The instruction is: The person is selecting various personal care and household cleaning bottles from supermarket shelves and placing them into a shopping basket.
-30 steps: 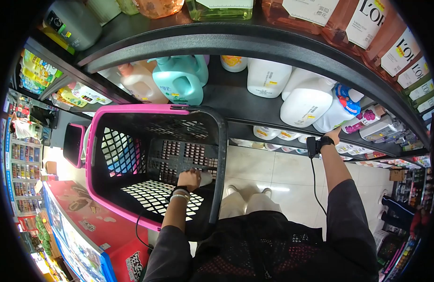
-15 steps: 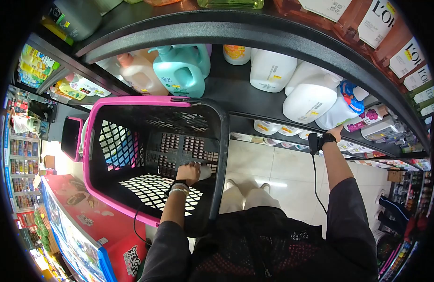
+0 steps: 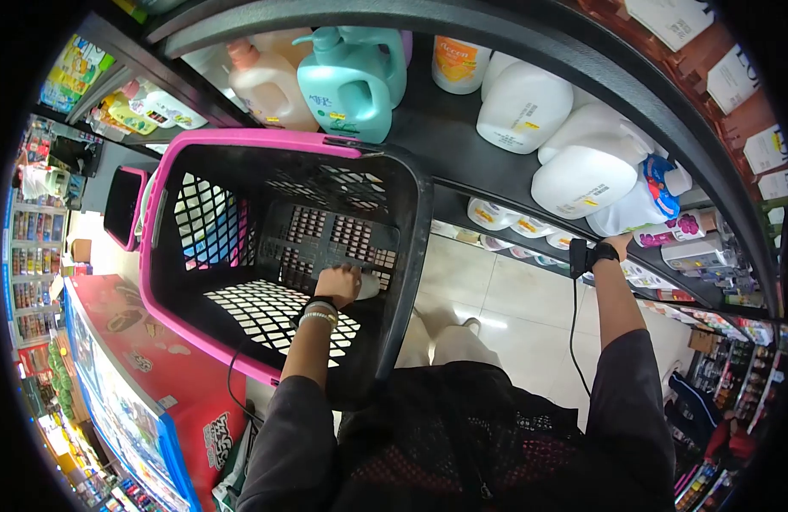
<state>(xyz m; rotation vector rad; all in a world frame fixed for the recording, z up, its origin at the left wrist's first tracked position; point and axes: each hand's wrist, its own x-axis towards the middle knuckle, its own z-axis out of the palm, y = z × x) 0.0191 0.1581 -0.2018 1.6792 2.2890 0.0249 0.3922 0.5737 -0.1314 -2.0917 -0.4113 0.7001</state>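
Head camera, looking down: the person's left hand (image 3: pixel 338 283) is deep inside a shopping basket (image 3: pixel 240 137) with a pink rim and black mesh walls. Its fingers are curled down over one end of a white bottle (image 3: pixel 370 286). The bottle lies on its side at the bottom of the basket, against the wall nearest the shelves, and only its far end shows past the knuckles. A beaded bracelet and a dark band sit on that wrist, and a thin cable trails from it over the basket's near edge.

The right hand (image 3: pixel 621 245) is stretched out to the edge of a lower shelf (image 3: pixel 462 205), just below a bottle with a purple label (image 3: pixel 677 229). The fingers are hidden against the shelf edge, so I cannot tell how far the hand is open or whether it holds anything. A black wrist strap (image 3: pixel 592 255) with a cable hangs from that arm.

The shelf behind the basket carries a teal jug (image 3: pixel 351 85), a peach-coloured jug (image 3: pixel 270 85) beside it, and several white jugs (image 3: pixel 522 107) further right. Pale floor tiles (image 3: pixel 513 299) show between basket and shelving, and a red display stand (image 3: pixel 155 375) is on the left.
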